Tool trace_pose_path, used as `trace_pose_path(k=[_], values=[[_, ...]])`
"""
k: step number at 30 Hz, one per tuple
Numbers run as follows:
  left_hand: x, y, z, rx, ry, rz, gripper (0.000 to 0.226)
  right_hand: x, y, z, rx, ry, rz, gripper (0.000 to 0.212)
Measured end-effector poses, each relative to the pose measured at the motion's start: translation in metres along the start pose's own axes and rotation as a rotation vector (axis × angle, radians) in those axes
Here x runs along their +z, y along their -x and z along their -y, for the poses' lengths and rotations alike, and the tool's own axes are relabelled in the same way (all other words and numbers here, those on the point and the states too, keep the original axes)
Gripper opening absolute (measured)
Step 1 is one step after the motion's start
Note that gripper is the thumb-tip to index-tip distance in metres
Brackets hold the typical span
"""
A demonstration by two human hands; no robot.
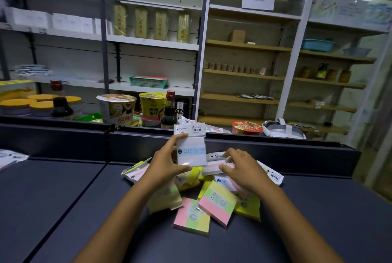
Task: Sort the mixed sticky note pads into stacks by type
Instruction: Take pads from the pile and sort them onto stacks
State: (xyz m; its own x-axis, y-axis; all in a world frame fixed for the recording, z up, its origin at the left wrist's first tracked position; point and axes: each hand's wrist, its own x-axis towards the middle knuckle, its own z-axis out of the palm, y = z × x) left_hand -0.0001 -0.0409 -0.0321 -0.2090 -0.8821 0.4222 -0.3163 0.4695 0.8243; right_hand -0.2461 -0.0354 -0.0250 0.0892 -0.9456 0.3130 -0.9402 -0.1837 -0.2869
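A mixed heap of sticky note pads (214,194) lies on the dark table (63,209) in front of me. My left hand (164,167) holds a white packaged pad with a pale blue band (192,150) upright above the heap, thumb and fingers pinching its left edge. My right hand (239,168) pinches a white pad with a pink band (214,166) lying on top of the heap. Pink, green and yellow striped pads (217,204) lie at the near side. Another striped pad (192,216) rests in front of them. White packaged pads (273,175) stick out on the right.
A raised dark ledge (275,150) bounds the table's far side. Behind it stand noodle cups (117,108), soy sauce bottles (169,112) and yellow-lidded tubs (40,104). Shelving units fill the background. A seam (84,186) divides the table into two panels.
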Motion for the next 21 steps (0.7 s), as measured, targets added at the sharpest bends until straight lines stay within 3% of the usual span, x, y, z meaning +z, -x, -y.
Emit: trace_pose_path(k=[11,21], values=[[-0.003,-0.001,0.003,-0.028,0.149,-0.048,0.086,0.012,-0.023,0.004,0.055,0.211,0.099,0.046],[-0.003,0.000,0.005,-0.044,0.126,-0.073,0.086,0.008,-0.018,0.011,0.087,-0.009,0.076,0.049]])
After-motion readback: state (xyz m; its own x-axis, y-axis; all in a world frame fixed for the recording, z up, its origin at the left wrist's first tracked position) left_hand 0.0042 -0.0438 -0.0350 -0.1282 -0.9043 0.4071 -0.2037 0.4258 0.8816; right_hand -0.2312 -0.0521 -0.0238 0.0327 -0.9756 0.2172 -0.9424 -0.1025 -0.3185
